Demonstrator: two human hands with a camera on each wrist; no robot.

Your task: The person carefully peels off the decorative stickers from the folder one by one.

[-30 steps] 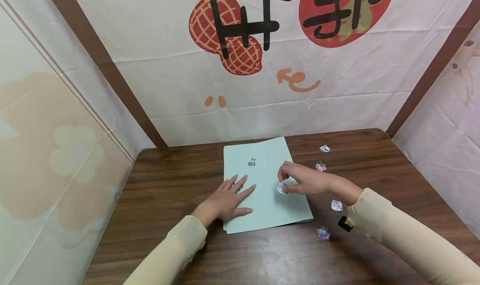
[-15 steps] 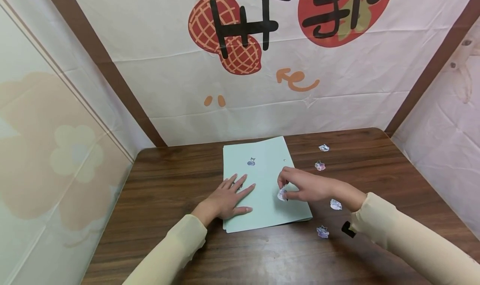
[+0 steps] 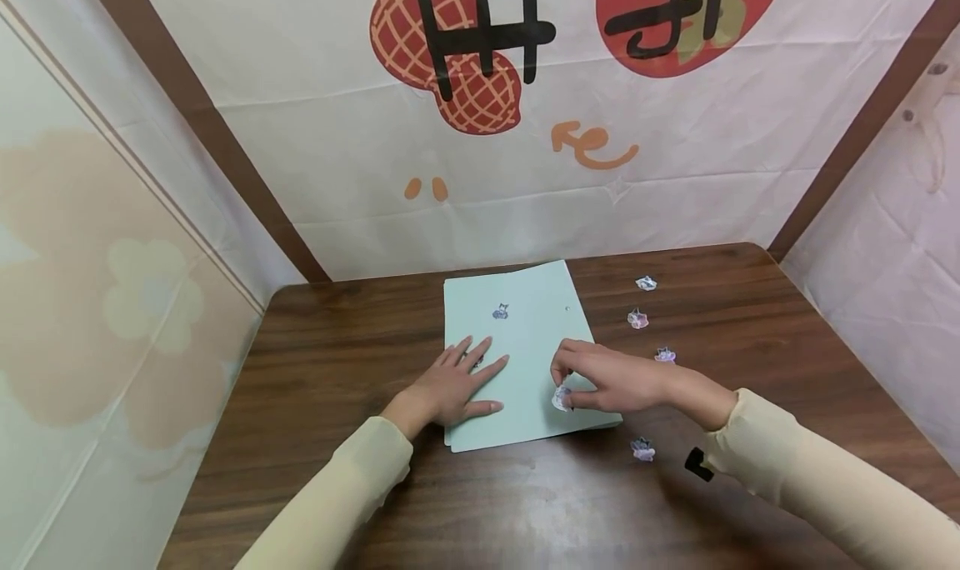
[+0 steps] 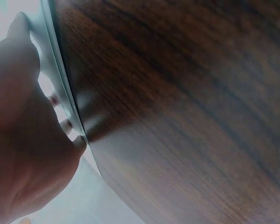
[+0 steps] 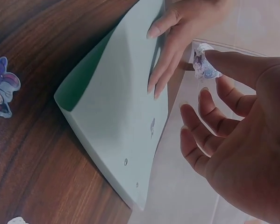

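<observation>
My left hand (image 3: 450, 387) lies on a mint-green folder (image 3: 525, 420), fingers spread and straight. A small cartoon sticker (image 3: 500, 312) is on the folder beyond that hand, and another printed mark (image 3: 477, 361) is partly covered by its fingers. Over the folder's right side, my right hand (image 3: 611, 376) pinches a cut-out sticker (image 3: 562, 398) between thumb and index finger. In the right wrist view this sticker (image 5: 205, 61) is held apart from the folder (image 5: 111, 93), with the other fingers loosely bent. The left wrist view shows the hand (image 4: 27, 126) at the folder's edge.
Right of the folder, several loose stickers lie in a rough column on the brown wooden table (image 3: 337, 362), among them a far one (image 3: 646, 283) and a near one (image 3: 642, 449). A printed cloth wall (image 3: 315, 137) rises behind the table. A black piece (image 3: 699, 464) shows at the right wrist.
My right hand has come slightly nearer along the folder with the sticker still pinched. Its forearm now hides one table sticker and uncovers another. The left hand has stayed on the folder.
</observation>
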